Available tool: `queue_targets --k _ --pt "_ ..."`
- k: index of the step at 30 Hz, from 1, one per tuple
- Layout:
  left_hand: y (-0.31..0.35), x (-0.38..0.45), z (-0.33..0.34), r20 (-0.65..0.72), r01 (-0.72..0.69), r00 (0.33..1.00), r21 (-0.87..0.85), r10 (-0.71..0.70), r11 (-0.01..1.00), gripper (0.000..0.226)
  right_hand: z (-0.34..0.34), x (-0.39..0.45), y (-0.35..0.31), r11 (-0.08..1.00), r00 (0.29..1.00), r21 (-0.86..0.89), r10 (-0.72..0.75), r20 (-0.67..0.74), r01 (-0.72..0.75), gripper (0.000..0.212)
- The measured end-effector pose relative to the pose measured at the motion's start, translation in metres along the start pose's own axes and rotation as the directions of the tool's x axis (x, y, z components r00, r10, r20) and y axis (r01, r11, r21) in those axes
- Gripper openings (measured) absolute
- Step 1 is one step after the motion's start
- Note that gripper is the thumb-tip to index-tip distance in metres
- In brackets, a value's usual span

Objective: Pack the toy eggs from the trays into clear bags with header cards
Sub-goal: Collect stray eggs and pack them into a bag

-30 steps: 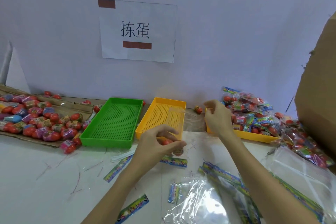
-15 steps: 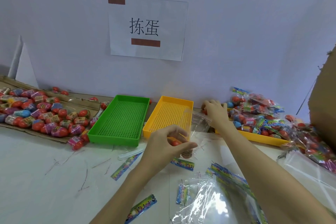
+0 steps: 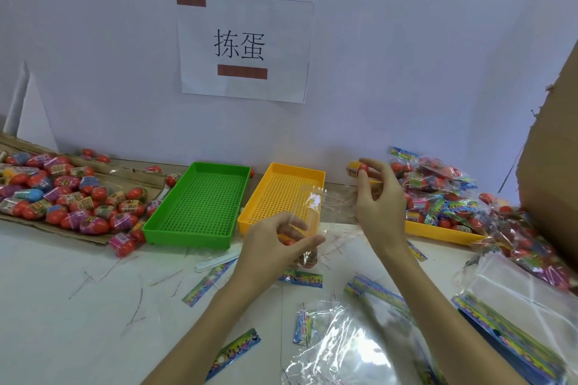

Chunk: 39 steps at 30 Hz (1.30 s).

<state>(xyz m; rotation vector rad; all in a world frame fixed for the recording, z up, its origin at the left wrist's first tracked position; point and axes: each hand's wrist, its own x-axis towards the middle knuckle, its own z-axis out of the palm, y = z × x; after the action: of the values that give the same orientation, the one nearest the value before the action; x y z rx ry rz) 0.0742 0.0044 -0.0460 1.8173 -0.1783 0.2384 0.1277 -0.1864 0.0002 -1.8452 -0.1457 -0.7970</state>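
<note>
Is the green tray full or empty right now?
Empty: the green tray shows only its bare perforated floor, with no toy eggs inside; they lie on cardboard beside it.

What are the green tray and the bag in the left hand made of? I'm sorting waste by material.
Green tray: looks like moulded plastic, uniform glossy colour, perforated floor. Bag held by the left hand: thin clear plastic film, see-through with crinkly glare.

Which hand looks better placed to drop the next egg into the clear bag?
The right hand. It already pinches an egg in its fingertips, just beside the bag, while the left hand is busy holding that bag up.
</note>
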Motion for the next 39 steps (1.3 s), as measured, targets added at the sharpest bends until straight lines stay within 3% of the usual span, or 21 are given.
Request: queue_targets --k 6,9,15,28,33,36,39 --pt "-0.001 -0.001 0.005 0.0 -0.032 1.0 -0.008 0.032 0.999 0.045 -0.015 -0.058 -0.028 0.967 0.966 0.182 -0.207 0.154 0.178 0.028" --pt "0.001 -0.004 0.006 0.033 -0.113 0.993 -0.02 0.114 0.993 0.044 -0.012 -0.067 -0.028 0.966 0.932 0.074 -0.258 0.255 0.247 0.032" --pt "0.0 -0.004 0.006 0.046 -0.185 0.982 0.062 0.183 0.981 0.053 -0.015 -0.066 -0.027 0.98 0.928 -0.002 -0.188 0.323 0.199 0.028" --pt "0.004 -0.007 0.007 0.077 -0.305 0.952 0.126 0.298 0.944 0.033 -0.018 -0.068 -0.022 0.988 0.879 -0.001 -0.14 0.455 0.158 0.018" --pt "0.005 -0.007 0.004 0.062 -0.274 0.961 0.125 0.268 0.954 0.023 -0.014 -0.068 -0.021 0.98 0.833 -0.001 -0.17 0.526 0.2 0.026" --pt "0.005 -0.006 0.005 0.06 -0.225 0.974 0.135 0.219 0.965 0.017 -0.013 -0.068 -0.019 0.977 0.837 0.001 -0.184 0.516 0.214 0.018" --pt "0.008 -0.004 0.002 0.062 -0.148 0.987 -0.024 0.149 0.989 0.025 -0.015 -0.066 -0.02 0.979 0.856 0.041 -0.194 0.479 0.198 0.014"
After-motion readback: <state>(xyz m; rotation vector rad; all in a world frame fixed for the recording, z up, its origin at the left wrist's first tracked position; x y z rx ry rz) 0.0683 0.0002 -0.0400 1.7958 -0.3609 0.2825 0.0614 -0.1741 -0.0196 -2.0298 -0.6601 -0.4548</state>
